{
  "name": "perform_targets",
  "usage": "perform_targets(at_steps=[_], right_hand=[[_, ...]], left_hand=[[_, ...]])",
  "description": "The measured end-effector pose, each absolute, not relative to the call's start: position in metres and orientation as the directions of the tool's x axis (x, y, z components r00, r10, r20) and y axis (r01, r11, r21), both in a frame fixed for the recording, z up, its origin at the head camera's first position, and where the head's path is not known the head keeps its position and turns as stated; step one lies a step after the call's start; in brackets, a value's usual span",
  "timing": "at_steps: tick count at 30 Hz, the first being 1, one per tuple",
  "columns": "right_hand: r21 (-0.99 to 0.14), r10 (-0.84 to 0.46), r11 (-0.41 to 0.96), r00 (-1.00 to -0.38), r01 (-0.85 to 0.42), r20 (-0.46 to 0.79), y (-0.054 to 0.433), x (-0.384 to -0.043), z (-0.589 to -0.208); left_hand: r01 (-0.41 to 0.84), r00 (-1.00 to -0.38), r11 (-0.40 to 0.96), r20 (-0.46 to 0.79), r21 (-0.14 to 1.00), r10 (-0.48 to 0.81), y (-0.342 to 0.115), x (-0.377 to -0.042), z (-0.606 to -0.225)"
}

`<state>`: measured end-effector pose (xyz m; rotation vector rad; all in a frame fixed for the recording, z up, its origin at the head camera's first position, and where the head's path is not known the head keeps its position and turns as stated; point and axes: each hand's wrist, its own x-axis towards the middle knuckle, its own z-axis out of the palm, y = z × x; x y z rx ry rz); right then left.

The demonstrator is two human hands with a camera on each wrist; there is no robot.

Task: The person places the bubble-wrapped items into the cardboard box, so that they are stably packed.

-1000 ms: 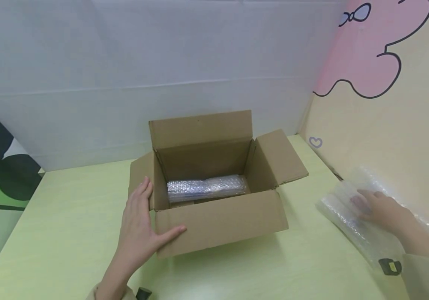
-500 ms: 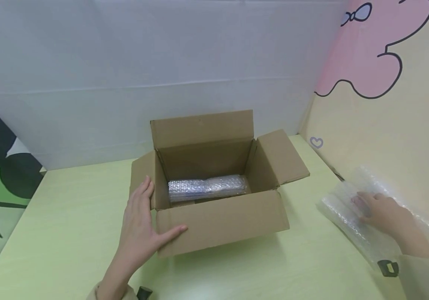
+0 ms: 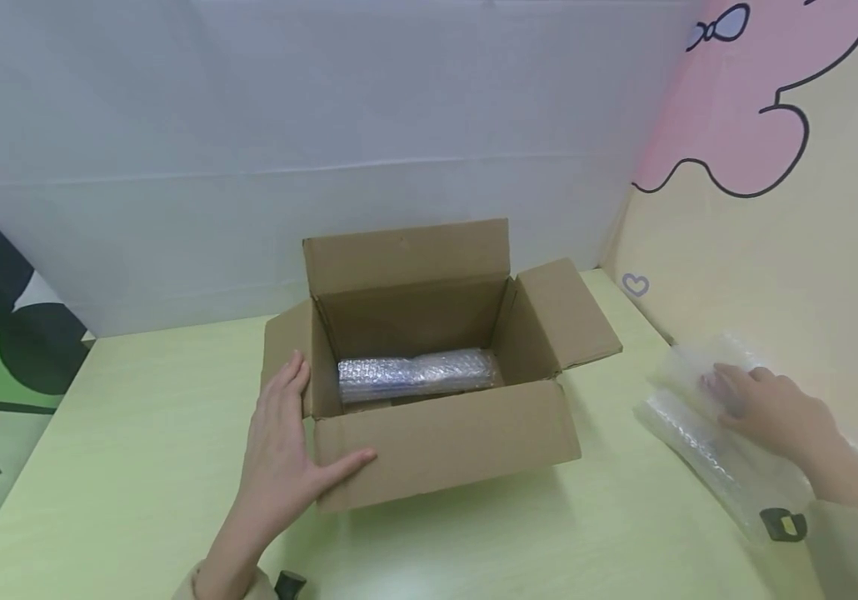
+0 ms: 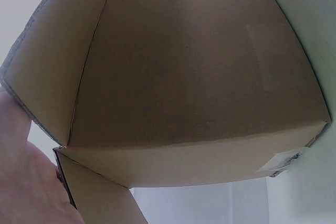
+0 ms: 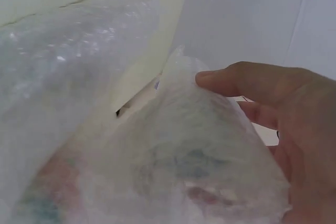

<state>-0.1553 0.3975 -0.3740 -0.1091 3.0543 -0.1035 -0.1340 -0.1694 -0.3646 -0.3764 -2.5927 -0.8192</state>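
Observation:
An open cardboard box (image 3: 444, 442) stands on the table, its flaps spread outward. Inside lies a bubble-wrapped bundle (image 3: 417, 375). My left hand (image 3: 279, 458) rests at the box's near left corner, fingers straight along the left flap (image 4: 58, 51) and thumb laid over the front flap. At the right, my right hand (image 3: 781, 421) pinches a sheet of clear bubble wrap (image 5: 199, 129), thumb on one face and fingers on the other. Blurred reddish and bluish-green patches show through that sheet. Another fold of bubble wrap (image 3: 691, 437) lies beside it on the table.
The pale green table (image 3: 152, 425) meets a white cloth backdrop (image 3: 286, 167) behind the box. A cream wall panel with a pink drawing (image 3: 744, 108) stands close by my right hand. A panel with dark leaf shapes (image 3: 39, 350) is at the left.
My right hand has lifted slightly, raising the pinched bubble wrap so that it parts from the fold below. The left hand and the box keep their places.

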Motion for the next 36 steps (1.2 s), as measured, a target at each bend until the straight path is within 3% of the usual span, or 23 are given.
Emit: perform_targets(at_steps=[17, 36], right_hand=[[0.026, -0.096, 0.995, -0.994, -0.095, 0.043, 0.383, -0.179, -0.312], [0.071, -0.201, 0.979, -0.945, -0.189, 0.256, 0.323, -0.184, -0.237]], left_hand=[[0.352, -0.894, 0.79, 0.429, 0.502, 0.126, -0.169, -0.134, -0.364], [0.353, -0.894, 0.792, 0.43, 0.499, 0.128, -0.168, -0.135, -0.365]])
